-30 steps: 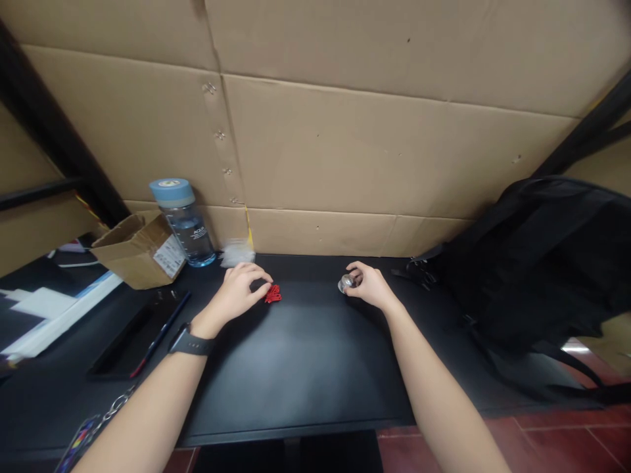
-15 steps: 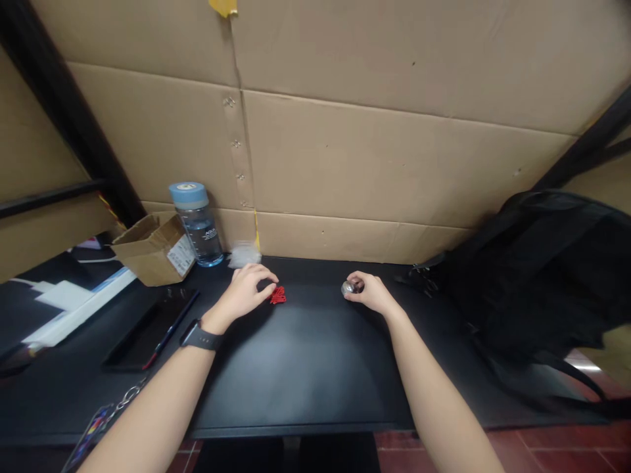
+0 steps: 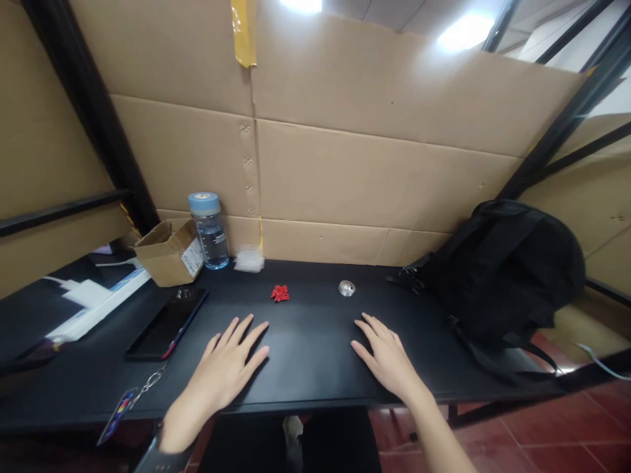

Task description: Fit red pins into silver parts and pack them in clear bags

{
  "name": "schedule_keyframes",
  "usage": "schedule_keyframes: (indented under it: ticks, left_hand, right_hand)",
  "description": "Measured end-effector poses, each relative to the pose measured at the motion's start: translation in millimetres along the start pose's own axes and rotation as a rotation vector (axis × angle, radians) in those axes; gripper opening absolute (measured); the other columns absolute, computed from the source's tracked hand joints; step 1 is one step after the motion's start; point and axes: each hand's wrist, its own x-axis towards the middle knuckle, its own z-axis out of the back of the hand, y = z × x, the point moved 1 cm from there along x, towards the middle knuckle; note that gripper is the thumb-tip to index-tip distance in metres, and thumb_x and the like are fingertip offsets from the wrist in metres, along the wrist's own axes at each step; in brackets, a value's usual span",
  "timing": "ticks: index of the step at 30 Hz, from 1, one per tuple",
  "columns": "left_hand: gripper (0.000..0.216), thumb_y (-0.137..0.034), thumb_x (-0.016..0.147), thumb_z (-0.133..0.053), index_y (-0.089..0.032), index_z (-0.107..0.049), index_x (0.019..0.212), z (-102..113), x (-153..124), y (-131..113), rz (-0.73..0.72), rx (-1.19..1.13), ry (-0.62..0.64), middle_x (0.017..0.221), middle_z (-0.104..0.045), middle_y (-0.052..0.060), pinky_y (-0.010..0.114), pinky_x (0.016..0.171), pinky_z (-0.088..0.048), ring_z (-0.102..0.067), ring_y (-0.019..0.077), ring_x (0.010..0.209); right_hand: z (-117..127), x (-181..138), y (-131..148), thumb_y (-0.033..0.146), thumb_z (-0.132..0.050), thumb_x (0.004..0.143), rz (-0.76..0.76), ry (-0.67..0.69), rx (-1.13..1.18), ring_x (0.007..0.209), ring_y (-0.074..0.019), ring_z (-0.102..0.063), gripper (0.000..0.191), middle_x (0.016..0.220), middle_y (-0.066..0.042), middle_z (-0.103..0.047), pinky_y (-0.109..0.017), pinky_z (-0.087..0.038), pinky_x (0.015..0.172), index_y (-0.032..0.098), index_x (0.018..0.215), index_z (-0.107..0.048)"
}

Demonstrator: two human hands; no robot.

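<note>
My left hand (image 3: 229, 364) rests palm down near the front of the black table (image 3: 305, 348), fingers spread, holding nothing. Beyond its fingertips lies a small tangled bundle of red cord (image 3: 280, 293), apart from the hand. My right hand (image 3: 384, 351) is also flat and palm down, its fingers apart and holding nothing. Ahead of it, a small round, shiny clear or silvery object (image 3: 347, 288) sits on the table without being touched; its exact kind is hard to make out.
To the left are a phone (image 3: 167, 325) with a keychain (image 3: 118, 414), a power strip (image 3: 98, 312), a small cardboard box (image 3: 165, 253), a blue-lidded water bottle (image 3: 211, 230) and a clear plastic packet (image 3: 249, 259). A black backpack (image 3: 497, 282) stands right. Cardboard panels (image 3: 345, 177) wall the back.
My right hand has let go of the round shiny object and drawn back. My left hand has moved back from the red cord. Both hands now lie spread, and the view has tilted up.
</note>
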Motion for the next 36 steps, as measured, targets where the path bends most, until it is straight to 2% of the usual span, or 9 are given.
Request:
schedule_keyframes:
  ticks: [4, 12, 18, 20, 26, 32, 36]
  left_hand:
    - [0.061, -0.066, 0.099, -0.036, -0.044, -0.036, 0.156, -10.7, -11.9, -3.9, -0.018, 0.051, -0.064, 0.168, -0.025, -0.001, 0.061, 0.12, -0.021, -0.019, 0.0359, 0.156]
    - [0.06, -0.065, 0.1, -0.036, -0.044, -0.039, 0.155, -10.3, -9.9, -2.1, -0.053, 0.031, -0.116, 0.168, -0.026, -0.001, 0.058, 0.121, -0.022, -0.02, 0.0343, 0.156]
    - [0.058, -0.064, 0.1, -0.038, -0.044, -0.039, 0.154, -3.8, -13.3, -7.9, -0.048, 0.035, -0.113, 0.168, -0.027, -0.003, 0.056, 0.122, -0.024, -0.021, 0.0329, 0.156]
    - [0.058, -0.064, 0.1, -0.037, -0.044, -0.038, 0.155, -2.8, -13.9, -8.3, -0.041, 0.048, -0.113, 0.168, -0.027, -0.003, 0.057, 0.122, -0.024, -0.021, 0.0327, 0.156]
    - [0.058, -0.063, 0.101, -0.035, -0.046, -0.031, 0.157, -5.7, -14.0, -5.9, -0.039, 0.081, -0.098, 0.169, -0.021, -0.004, 0.058, 0.122, -0.023, -0.019, 0.0337, 0.156]
    - [0.06, -0.065, 0.1, -0.035, -0.052, -0.024, 0.157, -14.2, -6.9, -2.8, 0.001, 0.079, -0.062, 0.169, -0.019, -0.006, 0.064, 0.119, -0.022, -0.016, 0.0375, 0.156]
    - [0.065, -0.066, 0.098, -0.039, -0.046, -0.026, 0.159, -9.6, -6.0, -2.3, 0.008, 0.045, -0.018, 0.169, -0.022, -0.002, 0.068, 0.117, -0.022, -0.016, 0.0413, 0.155]
  right_hand:
    - [-10.2, -26.8, 8.8, 0.059, -0.039, 0.102, -0.006, 0.011, -0.026, 0.154, -0.0313, -0.026, 0.056, 0.165, 0.0, -0.033, -0.053, -0.028, 0.12, 0.037, 0.154, -0.042]
    - [-10.8, -20.8, 11.6, 0.058, -0.042, 0.101, -0.065, -0.036, -0.009, 0.151, -0.0286, -0.034, 0.051, 0.16, 0.002, -0.044, -0.051, -0.031, 0.12, 0.037, 0.145, -0.055]
    - [-21.6, -19.2, -2.1, 0.062, -0.044, 0.098, -0.068, -0.078, -0.024, 0.15, -0.0304, -0.037, 0.051, 0.157, 0.002, -0.047, -0.053, -0.034, 0.118, 0.038, 0.142, -0.059]
    - [-27.5, -18.2, -5.7, 0.064, -0.042, 0.099, -0.051, -0.067, -0.024, 0.151, -0.0309, -0.034, 0.054, 0.159, 0.003, -0.045, -0.054, -0.033, 0.118, 0.04, 0.146, -0.054]
    - [-33.3, -19.5, -1.2, 0.069, -0.039, 0.097, -0.024, -0.016, -0.092, 0.155, -0.0367, -0.021, 0.064, 0.167, 0.006, -0.026, -0.062, -0.026, 0.119, 0.05, 0.157, -0.027]
    - [-28.0, -19.1, 2.1, 0.068, -0.04, 0.098, -0.038, 0.032, -0.081, 0.155, -0.038, -0.019, 0.064, 0.168, 0.006, -0.022, -0.065, -0.026, 0.119, 0.052, 0.157, -0.022]
    - [-26.6, -20.2, 1.7, 0.064, -0.043, 0.098, -0.018, 0.017, -0.042, 0.155, -0.0392, -0.02, 0.064, 0.168, 0.006, -0.023, -0.065, -0.025, 0.119, 0.051, 0.157, -0.024]
